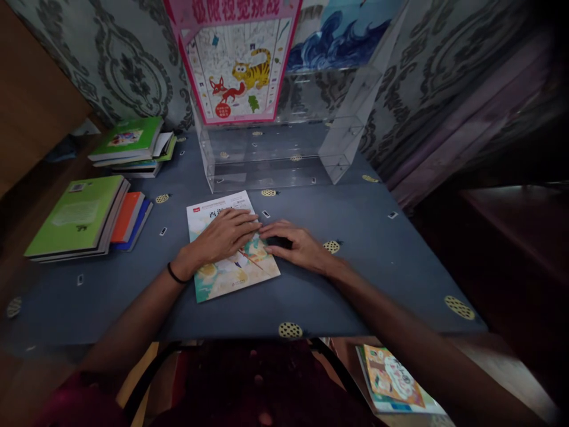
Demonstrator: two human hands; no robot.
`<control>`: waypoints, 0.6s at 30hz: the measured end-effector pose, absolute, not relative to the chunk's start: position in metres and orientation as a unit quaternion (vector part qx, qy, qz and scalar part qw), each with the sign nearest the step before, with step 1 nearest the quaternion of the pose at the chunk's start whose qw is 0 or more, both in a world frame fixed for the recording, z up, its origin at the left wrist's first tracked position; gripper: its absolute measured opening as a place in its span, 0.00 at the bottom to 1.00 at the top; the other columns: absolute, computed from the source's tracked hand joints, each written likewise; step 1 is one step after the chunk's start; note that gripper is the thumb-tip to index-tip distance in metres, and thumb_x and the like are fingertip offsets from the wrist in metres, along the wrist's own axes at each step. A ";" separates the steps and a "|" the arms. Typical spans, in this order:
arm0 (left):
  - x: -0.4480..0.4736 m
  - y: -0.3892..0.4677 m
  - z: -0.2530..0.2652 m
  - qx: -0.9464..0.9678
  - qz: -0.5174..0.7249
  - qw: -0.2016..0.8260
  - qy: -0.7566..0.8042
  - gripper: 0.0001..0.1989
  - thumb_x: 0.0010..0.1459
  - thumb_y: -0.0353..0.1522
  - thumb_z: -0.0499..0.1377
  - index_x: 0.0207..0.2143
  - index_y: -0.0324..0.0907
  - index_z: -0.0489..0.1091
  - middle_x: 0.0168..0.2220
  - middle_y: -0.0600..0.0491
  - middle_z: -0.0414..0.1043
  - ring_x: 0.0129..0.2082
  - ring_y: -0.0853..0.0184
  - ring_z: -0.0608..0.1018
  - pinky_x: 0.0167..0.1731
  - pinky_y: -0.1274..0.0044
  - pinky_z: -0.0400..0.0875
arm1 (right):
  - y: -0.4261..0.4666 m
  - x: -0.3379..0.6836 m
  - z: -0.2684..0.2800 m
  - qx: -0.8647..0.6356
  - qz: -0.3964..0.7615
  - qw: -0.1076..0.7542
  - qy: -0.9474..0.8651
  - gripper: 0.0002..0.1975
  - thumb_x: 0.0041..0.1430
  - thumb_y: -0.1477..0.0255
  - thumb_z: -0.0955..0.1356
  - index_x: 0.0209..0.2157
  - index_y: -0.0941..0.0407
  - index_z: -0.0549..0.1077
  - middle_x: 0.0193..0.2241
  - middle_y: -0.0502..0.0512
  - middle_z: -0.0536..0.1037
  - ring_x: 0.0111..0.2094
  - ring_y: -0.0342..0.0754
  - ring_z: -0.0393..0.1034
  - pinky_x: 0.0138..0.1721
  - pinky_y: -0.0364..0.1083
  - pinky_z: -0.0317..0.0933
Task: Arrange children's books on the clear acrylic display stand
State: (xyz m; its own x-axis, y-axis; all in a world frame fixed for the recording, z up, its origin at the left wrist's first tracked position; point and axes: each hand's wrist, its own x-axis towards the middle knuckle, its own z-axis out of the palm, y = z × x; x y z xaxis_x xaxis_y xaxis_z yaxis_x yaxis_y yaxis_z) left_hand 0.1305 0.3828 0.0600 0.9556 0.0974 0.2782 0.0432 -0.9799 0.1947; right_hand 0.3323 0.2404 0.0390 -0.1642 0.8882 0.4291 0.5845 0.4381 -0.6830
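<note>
A thin book (217,287) with a pale, illustrated cover lies slightly turned on the blue tablecloth, front side up. My left hand (226,235) rests flat across its upper middle, fingers stretched out to the right and hiding part of the title and picture. At the book's right edge is my right hand (297,244), fingers extended to the left and thumb held apart below them. Its fingertips touch or nearly touch those of my left hand. A dark gap shows between that thumb and the fingers, with nothing in it.
A clear acrylic rack (275,157) stands at the back, bearing a pink-bordered book (240,71) and a blue wave-patterned book (338,38). Stacked at the left are a green book (128,140), a lime book (77,216) and others. More books (395,379) lie below the table's front edge.
</note>
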 end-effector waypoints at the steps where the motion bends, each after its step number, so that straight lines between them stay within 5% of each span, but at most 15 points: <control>1: 0.130 0.384 0.060 0.984 0.147 0.100 0.034 0.18 0.74 0.38 0.47 0.56 0.44 0.71 0.60 0.47 0.73 0.62 0.58 0.71 0.58 0.61 0.66 | 0.240 0.333 0.039 -0.498 0.193 0.405 -0.742 0.11 0.65 0.67 0.71 0.47 0.54 0.78 0.48 0.59 0.80 0.52 0.53 0.74 0.55 0.57 0.69; 18: 0.121 0.371 0.064 0.986 0.100 0.127 0.048 0.20 0.74 0.37 0.45 0.60 0.46 0.70 0.63 0.49 0.71 0.66 0.61 0.68 0.65 0.57 0.57 | 0.220 0.328 0.034 -0.487 0.127 0.389 -0.771 0.14 0.70 0.71 0.66 0.54 0.57 0.77 0.52 0.63 0.80 0.58 0.54 0.72 0.58 0.59 0.69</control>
State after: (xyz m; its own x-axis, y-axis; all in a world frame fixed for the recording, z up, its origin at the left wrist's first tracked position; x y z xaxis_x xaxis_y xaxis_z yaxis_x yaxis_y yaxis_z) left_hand 0.1211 0.3713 0.0644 0.9755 0.1195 0.1846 0.0687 -0.9631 0.2602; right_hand 0.3278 0.2199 0.0345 -0.2220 0.8502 0.4773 0.6530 0.4932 -0.5748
